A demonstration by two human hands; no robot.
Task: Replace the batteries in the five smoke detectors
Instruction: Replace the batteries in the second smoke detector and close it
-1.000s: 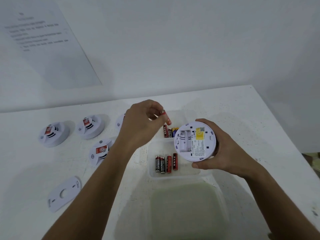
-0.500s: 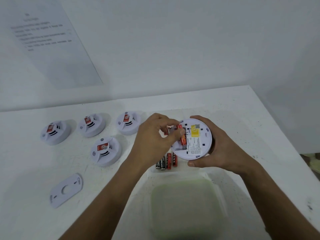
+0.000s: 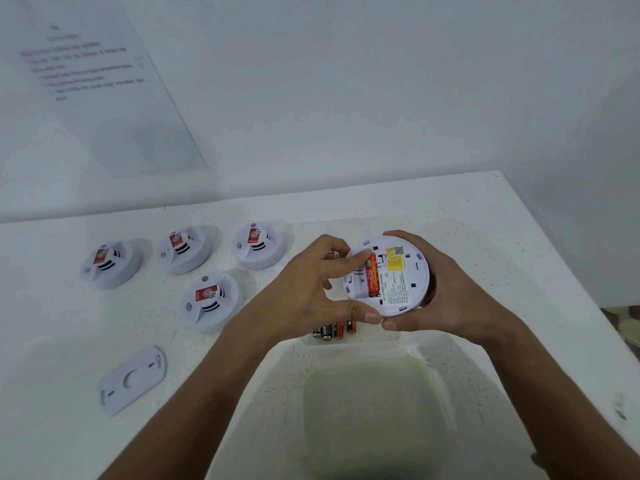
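Observation:
My right hand (image 3: 457,299) grips a round white smoke detector (image 3: 401,289) from the right, back side up, above the battery tray. A red battery (image 3: 372,278) lies in its open compartment. My left hand (image 3: 308,296) presses its index fingertip on the battery's upper end, and its thumb braces against the detector's lower rim. Several other detectors stand face up on the white table to the left, among them one (image 3: 211,301) nearest me and one (image 3: 259,244) behind it.
Several loose batteries (image 3: 332,330) lie in a clear tray (image 3: 391,337) under my hands. A clear box with a green lid (image 3: 370,410) sits close in front of me. A white mounting plate (image 3: 133,379) lies at the left front. The table's right edge (image 3: 568,271) runs diagonally.
My left hand carried the red battery from above the tray to the detector and set it into the compartment. My right hand raised the detector slightly.

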